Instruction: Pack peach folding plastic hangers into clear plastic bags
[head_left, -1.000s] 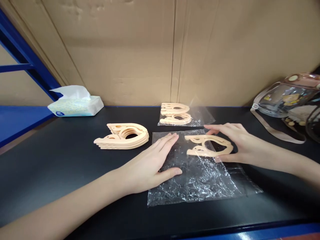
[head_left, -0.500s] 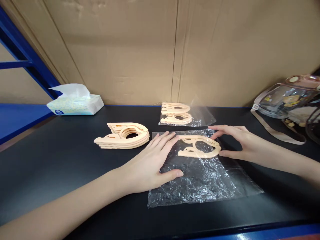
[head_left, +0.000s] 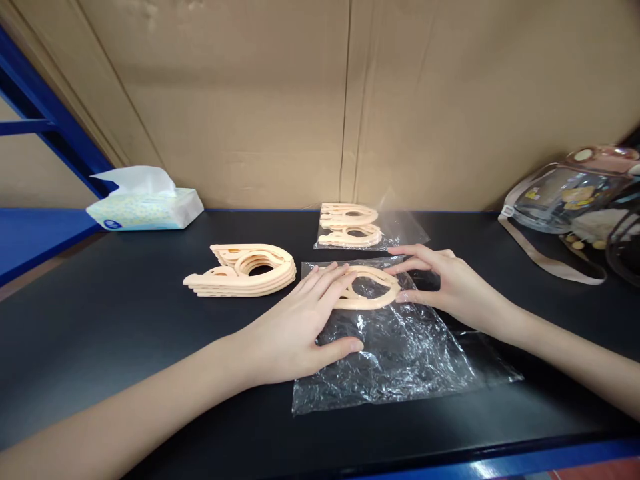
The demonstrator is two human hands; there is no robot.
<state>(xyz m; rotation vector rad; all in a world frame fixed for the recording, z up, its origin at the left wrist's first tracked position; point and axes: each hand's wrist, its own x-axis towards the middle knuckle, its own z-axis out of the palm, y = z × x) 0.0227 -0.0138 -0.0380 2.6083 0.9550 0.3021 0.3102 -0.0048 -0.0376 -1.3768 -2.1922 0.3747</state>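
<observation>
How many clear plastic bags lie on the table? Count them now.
2. One bag lies flat under both hands at the front; the other bag sits behind it by the cardboard wall, holding hangers.

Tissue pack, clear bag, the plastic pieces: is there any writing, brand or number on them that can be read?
None can be read.
Tissue pack: a small blue oval mark on its end, too blurred to read.
Clear bag with a strap: small stickers, too small to read.
Peach plastic pieces and plastic bag under the left hand and right hand: no print visible.
</observation>
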